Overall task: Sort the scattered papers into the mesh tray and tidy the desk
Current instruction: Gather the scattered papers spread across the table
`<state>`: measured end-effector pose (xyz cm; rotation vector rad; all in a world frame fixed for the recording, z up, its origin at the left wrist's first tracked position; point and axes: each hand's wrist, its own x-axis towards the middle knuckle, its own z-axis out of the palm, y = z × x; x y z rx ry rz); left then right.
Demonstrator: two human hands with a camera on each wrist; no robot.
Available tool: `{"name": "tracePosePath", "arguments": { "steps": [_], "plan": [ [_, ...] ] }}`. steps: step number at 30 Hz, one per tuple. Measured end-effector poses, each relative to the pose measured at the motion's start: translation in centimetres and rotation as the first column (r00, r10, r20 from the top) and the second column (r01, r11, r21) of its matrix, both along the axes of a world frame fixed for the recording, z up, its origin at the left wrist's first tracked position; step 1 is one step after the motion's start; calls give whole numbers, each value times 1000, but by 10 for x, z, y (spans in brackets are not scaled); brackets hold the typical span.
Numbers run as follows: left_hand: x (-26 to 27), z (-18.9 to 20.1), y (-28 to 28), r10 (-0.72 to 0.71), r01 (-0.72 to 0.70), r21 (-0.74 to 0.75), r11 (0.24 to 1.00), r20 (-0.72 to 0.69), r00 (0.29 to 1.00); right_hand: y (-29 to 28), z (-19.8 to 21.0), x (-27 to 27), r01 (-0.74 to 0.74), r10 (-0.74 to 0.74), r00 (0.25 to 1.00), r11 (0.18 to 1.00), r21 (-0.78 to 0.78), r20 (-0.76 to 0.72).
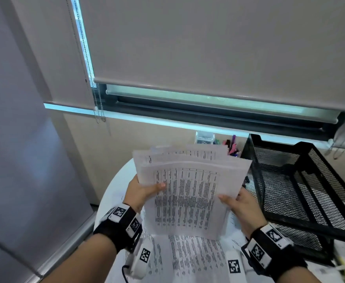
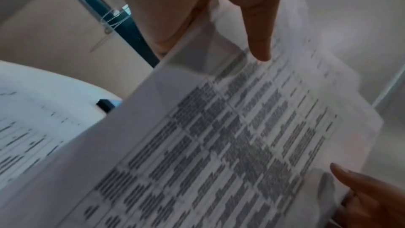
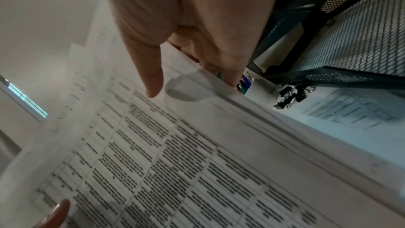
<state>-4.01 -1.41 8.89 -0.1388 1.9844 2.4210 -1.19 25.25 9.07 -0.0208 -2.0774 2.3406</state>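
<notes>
A stack of printed papers (image 1: 190, 193) is held up above the round white table (image 1: 114, 193), its sheets fanned unevenly at the top. My left hand (image 1: 145, 190) grips the stack's left edge, thumb on the front sheet. My right hand (image 1: 239, 203) grips its right edge the same way. The left wrist view shows my left thumb on the stack of papers (image 2: 219, 145); the right wrist view shows my right thumb on the stack of papers (image 3: 175, 162). The black mesh tray (image 1: 302, 186) stands just right of the stack. More printed sheets (image 1: 192, 260) lie flat on the table under my wrists.
A cup of coloured pens (image 1: 233, 148) and a small clear box (image 1: 204, 137) stand behind the stack by the window sill. Black binder clips (image 3: 291, 98) lie on the table beside the tray's foot. Another sheet (image 3: 346, 112) lies under the tray. A blind cord (image 1: 99, 111) hangs at the left.
</notes>
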Motion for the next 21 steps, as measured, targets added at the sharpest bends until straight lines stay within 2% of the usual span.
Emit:
{"name": "tracePosePath", "arguments": {
  "steps": [6, 14, 21],
  "plan": [
    [1, -17, 14, 6, -4, -25, 1000, 85, 996, -13, -10, -3, 23, -25, 998, 999, 39, 62],
    [4, -13, 17, 2, -2, -21, 1000, -9, 1000, -9, 12, 1, 85, -81, 994, 995, 55, -71],
    [4, -13, 27, 32, -32, -24, 999, 8, 999, -15, 16, -3, 147, -145, 988, 987, 56, -47]
  ]
}}
